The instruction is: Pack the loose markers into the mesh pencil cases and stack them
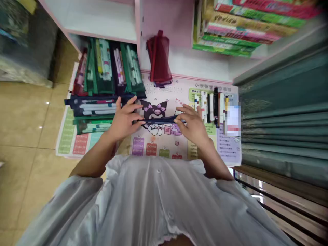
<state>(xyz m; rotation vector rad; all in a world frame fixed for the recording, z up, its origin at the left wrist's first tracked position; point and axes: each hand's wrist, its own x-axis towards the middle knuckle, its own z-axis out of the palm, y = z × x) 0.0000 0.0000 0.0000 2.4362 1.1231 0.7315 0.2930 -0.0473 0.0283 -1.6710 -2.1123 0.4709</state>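
A thin dark navy pencil pouch [161, 120] is stretched edge-on between my two hands above a cartoon-printed mat [159, 136] on the floor. My left hand [125, 119] pinches its left end, fingers partly spread. My right hand [191, 123] grips its right end with curled fingers. A row of pens and markers [211, 106] lies on the mat just right of my right hand. Filled navy and green pouches [93, 114] lie stacked by my left hand.
Several upright green and dark pouches [112, 66] stand at the back left under a pink shelf [102, 20]. A red mesh pouch [159, 58] leans against the shelf wall. Stacked books [243, 27] fill the upper right. A green ribbed panel [284, 119] rises on the right.
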